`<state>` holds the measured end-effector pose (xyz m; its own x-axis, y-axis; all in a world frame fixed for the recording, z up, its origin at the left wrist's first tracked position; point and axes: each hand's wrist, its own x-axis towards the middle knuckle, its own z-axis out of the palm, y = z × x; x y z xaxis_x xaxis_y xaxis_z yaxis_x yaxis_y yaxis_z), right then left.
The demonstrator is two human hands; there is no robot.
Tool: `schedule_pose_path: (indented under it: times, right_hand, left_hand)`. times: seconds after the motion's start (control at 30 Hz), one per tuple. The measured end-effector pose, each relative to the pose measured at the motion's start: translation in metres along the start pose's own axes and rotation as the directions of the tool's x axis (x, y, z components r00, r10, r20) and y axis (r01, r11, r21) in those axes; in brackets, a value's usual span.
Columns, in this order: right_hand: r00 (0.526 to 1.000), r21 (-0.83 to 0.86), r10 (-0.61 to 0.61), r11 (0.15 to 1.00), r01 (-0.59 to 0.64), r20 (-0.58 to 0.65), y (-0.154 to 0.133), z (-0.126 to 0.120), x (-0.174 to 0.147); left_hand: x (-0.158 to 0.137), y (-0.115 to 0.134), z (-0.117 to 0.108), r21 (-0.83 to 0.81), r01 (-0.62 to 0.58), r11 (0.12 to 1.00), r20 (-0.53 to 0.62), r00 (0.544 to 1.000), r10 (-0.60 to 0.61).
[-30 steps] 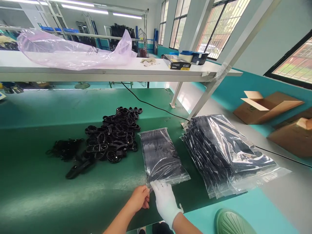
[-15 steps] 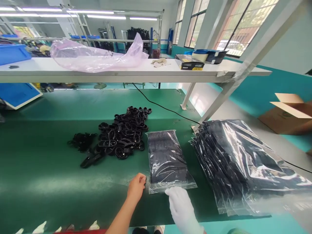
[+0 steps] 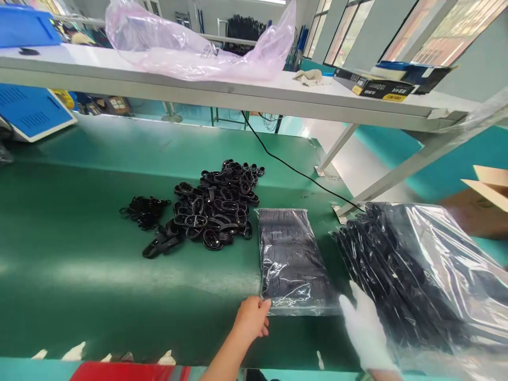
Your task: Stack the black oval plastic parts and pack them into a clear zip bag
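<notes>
A clear zip bag (image 3: 291,254) packed with rows of black pieces lies flat on the green table, its zip edge towards me. My left hand (image 3: 252,320), bare, is closed with thumb and fingers pinching the bag's near left corner. My right hand (image 3: 365,325), in a white glove and blurred, is just past the near right corner, thumb and fingers apart. It is between that bag and a stack of filled clear bags (image 3: 416,270). Left of the zip bag lies a heap of black coiled cables (image 3: 214,206), beside a smaller black pile (image 3: 146,211).
A white shelf (image 3: 190,92) crosses above the table (image 3: 99,296), carrying pink plastic film (image 3: 206,58), a black box (image 3: 373,84) and a blue bin (image 3: 27,26). A black cord (image 3: 293,169) runs over the tabletop. An open carton (image 3: 476,206) stands at right.
My right hand has moved right, from the middle of the zip edge to beyond its right end. My left hand has come onto the bag's near left corner. The view has tilted down.
</notes>
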<state>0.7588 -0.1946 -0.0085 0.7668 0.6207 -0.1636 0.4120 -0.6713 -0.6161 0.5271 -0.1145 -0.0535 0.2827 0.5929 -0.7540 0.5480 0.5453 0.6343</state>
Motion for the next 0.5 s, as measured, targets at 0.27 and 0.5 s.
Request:
schedule_pose_path:
  times: [0.27, 0.5]
  right_hand:
    - [0.751, 0.532, 0.404, 0.533, -0.658, 0.523, 0.019, 0.009, 0.009]
    - [0.811, 0.624, 0.389, 0.519, -0.584, 0.437, 0.019, 0.015, 0.005]
  left_hand:
    - [0.008, 0.007, -0.011, -0.080, 0.094, 0.992, 0.137, 0.987, -0.082]
    - [0.007, 0.012, -0.021, -0.082, 0.125, 0.989, 0.163, 0.980, -0.111]
